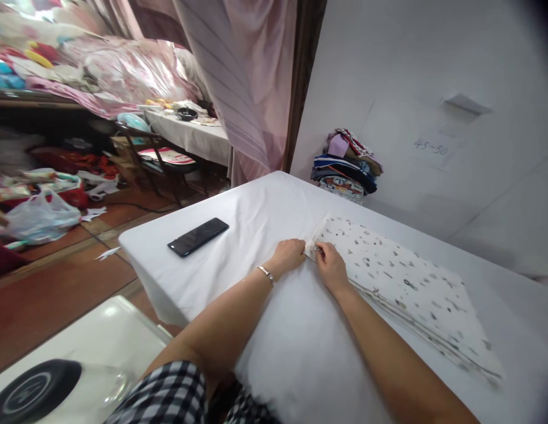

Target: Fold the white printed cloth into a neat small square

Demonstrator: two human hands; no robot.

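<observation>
A flat folded stack of white patterned fabric (pixel 401 277) lies along the right side of the white-covered table (pixel 256 206). At its near left corner, my right hand (pixel 331 265) pinches the fabric edge between thumb and fingers. Close beside it, my left hand (pixel 289 254) is closed at the same corner; what its fingers grip is mostly hidden, though it seems to be the fabric's edge. Beneath my forearms a sheer white material (pixel 309 347) hangs over the table's front. A black phone (pixel 198 237) rests on the table, left of my hands.
A pile of folded clothes (pixel 346 165) stands beyond the table's far edge by the wall. Pink curtains (pixel 256 76) hang behind. At lower left is a white surface (pixel 110 330) with a black round object (pixel 35 391). A plastic bag (pixel 44 217) and a chair (pixel 163 165) are farther left.
</observation>
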